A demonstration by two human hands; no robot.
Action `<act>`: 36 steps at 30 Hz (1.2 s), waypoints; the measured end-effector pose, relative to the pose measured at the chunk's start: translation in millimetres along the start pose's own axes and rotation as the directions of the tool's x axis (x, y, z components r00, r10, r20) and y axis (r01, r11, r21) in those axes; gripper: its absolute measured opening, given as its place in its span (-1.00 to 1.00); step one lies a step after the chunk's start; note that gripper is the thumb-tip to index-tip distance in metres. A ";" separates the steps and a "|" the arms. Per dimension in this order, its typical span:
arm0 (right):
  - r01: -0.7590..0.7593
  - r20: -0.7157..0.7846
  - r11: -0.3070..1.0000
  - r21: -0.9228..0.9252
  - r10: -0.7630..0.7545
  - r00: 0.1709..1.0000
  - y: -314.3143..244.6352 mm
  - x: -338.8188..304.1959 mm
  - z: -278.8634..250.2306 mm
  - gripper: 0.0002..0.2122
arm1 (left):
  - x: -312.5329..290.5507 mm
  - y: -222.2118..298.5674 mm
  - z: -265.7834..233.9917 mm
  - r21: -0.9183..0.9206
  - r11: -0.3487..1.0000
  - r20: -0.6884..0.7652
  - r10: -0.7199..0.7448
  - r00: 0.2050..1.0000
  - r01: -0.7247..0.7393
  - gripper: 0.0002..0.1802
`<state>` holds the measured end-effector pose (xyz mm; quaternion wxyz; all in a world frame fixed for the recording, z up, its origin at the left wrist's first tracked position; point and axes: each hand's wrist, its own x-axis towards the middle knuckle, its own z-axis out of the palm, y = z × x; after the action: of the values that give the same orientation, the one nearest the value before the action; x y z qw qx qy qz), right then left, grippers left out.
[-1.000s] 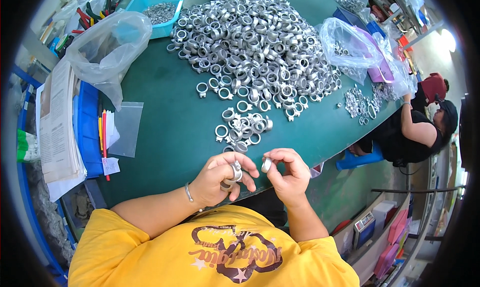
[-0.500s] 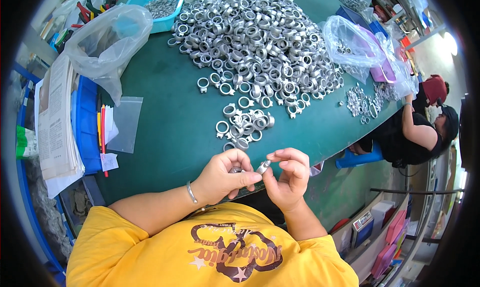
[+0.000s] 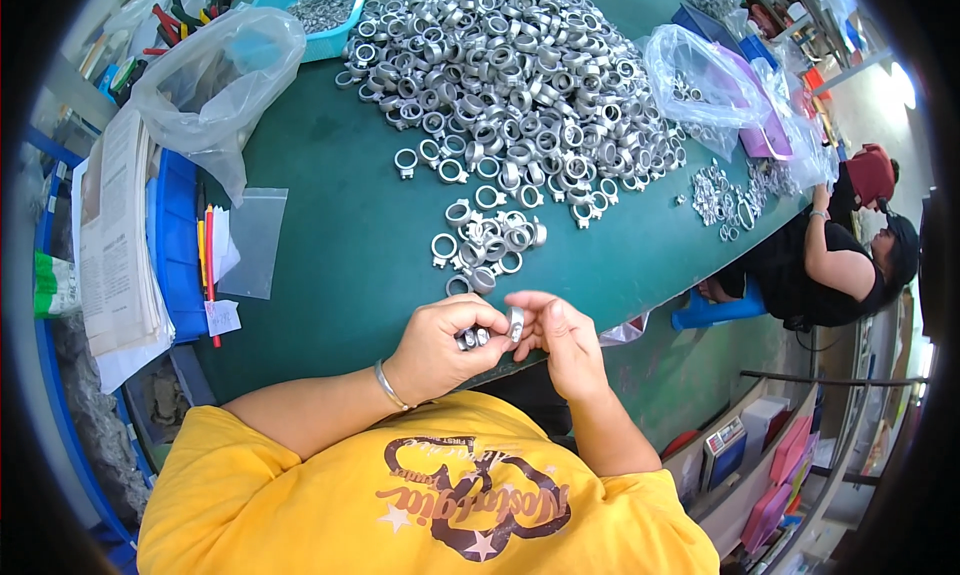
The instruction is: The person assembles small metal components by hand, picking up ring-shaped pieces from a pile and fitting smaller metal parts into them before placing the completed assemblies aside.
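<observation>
My left hand (image 3: 440,343) is closed round several small grey metal ring clamps (image 3: 472,338), which show between its thumb and curled fingers. Just to the right, my right hand (image 3: 568,353) pinches a single metal ring clamp (image 3: 515,324), turned edge-on. The left fingertips come up close beside that ring; whether they touch it, I cannot tell. Beyond my hands lies a small cluster of the same rings (image 3: 482,242) on the green table (image 3: 330,210). Farther back rises a large heap of ring clamps (image 3: 510,80), each with a small lug on its side.
To the left stand a clear plastic bag (image 3: 215,95), a blue bin (image 3: 178,245) and stacked papers (image 3: 118,230). A turquoise basket (image 3: 340,43) of small parts sits at the far left. At right are smaller metal parts (image 3: 722,200), an open bag (image 3: 700,85) and a seated person (image 3: 840,255).
The single ring has shifted slightly left and up and turned between my hands. My right fingers have folded in toward it. More rings show in my left hand.
</observation>
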<state>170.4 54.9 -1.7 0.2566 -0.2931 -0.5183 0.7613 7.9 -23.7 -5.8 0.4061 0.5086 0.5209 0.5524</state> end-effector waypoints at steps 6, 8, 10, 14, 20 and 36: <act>0.207 0.029 0.976 0.067 -0.209 0.977 -1.8 -3.0 3.4 -0.70 | 2.5 6.0 1.5 -0.318 0.929 -0.008 -0.201 0.980 0.188 -0.83; 0.306 -0.003 0.945 0.112 -0.308 0.952 -3.6 -2.9 5.3 -0.71 | 5.1 5.2 -4.2 -0.537 0.660 0.242 -0.475 0.846 0.525 -0.83; 0.388 -0.003 0.916 0.108 -0.390 0.921 -3.8 -2.9 3.5 -0.70 | 6.6 5.0 -7.2 -0.627 0.467 0.389 -0.507 0.770 0.624 -0.83; 0.409 0.056 0.911 0.053 -0.412 0.910 -8.6 -4.1 6.6 -0.72 | 6.5 8.7 -8.2 -0.698 0.253 0.524 -0.457 0.719 0.670 -0.69; 0.442 0.162 0.597 -0.669 -0.464 0.871 -25.4 16.8 0.0 -0.86 | 5.8 -8.1 -12.7 -0.721 0.179 0.540 -0.459 0.705 0.669 -0.81; 0.232 -0.029 0.846 -0.480 -0.280 0.960 -26.6 4.4 11.8 -0.90 | 9.1 17.1 -14.2 -0.458 0.726 0.220 -0.465 0.857 0.512 -0.83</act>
<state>161.3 59.3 25.9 0.3017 -0.3117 -0.7091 0.5559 -6.1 -19.3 13.2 0.6779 0.2541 0.4556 0.5181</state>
